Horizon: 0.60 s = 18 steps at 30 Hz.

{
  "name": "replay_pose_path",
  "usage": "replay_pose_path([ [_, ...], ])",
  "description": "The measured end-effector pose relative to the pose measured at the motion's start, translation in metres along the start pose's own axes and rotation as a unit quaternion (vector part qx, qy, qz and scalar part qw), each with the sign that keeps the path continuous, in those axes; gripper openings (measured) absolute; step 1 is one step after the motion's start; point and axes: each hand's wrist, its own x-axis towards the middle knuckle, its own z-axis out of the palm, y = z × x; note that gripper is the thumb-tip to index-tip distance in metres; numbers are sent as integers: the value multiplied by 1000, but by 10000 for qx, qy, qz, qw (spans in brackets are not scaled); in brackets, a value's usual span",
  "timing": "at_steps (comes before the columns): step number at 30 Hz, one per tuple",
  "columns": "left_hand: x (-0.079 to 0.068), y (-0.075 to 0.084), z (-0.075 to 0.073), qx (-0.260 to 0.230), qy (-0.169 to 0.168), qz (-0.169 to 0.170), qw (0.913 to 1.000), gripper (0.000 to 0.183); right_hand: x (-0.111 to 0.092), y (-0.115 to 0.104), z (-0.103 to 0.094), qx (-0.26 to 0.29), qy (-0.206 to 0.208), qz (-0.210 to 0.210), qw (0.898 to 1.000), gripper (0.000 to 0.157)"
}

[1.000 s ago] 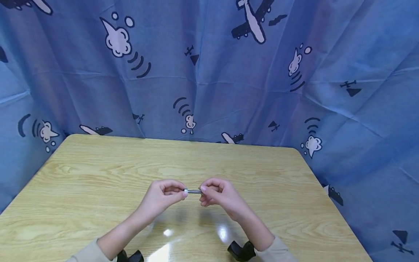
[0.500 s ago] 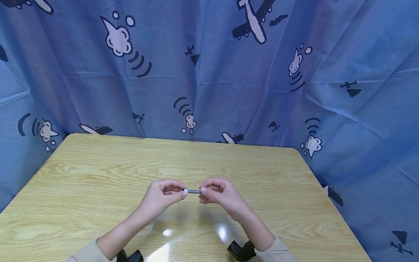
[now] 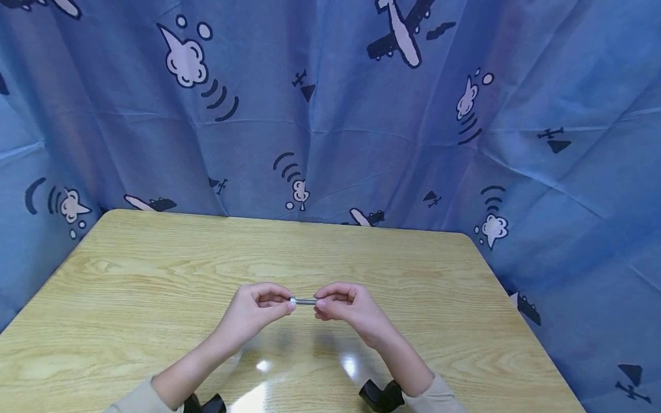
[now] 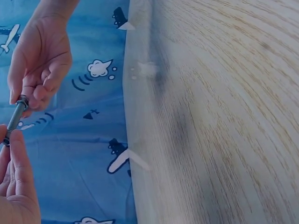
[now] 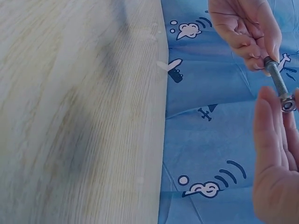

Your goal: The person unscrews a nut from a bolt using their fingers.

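Note:
A silver bolt (image 3: 306, 302) is held level above the table between both hands. My left hand (image 3: 260, 308) pinches its head end between thumb and fingers. At the other end my right hand (image 3: 352, 310) has thumb and fingertips on either side of a hex nut (image 5: 288, 105), which sits on the bolt's tip. Seen from the right wrist, bare threaded shank (image 5: 279, 83) shows between the two hands. The left wrist view has the nut (image 4: 22, 100) at the right hand's fingertips, while the left hand's fingers (image 4: 21, 158) cover much of the head.
A light wood-grain table (image 3: 289, 252) lies beneath the hands. Behind it and at both sides hangs a blue curtain (image 3: 330, 160) printed with planes and clouds. Black wrist-worn devices (image 3: 382, 396) sit at both wrists near the table's front.
The right thumb has slid slightly down across the nut end, and the right fingers have shifted a little against it. The left hand and the bolt stay in place.

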Motion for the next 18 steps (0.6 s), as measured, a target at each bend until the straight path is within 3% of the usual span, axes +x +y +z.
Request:
replay_pose_path([
  [18,0,0,1,41,-45,37,10000,27,-3,0,-1,-38,-10,-77,10000,37],
])
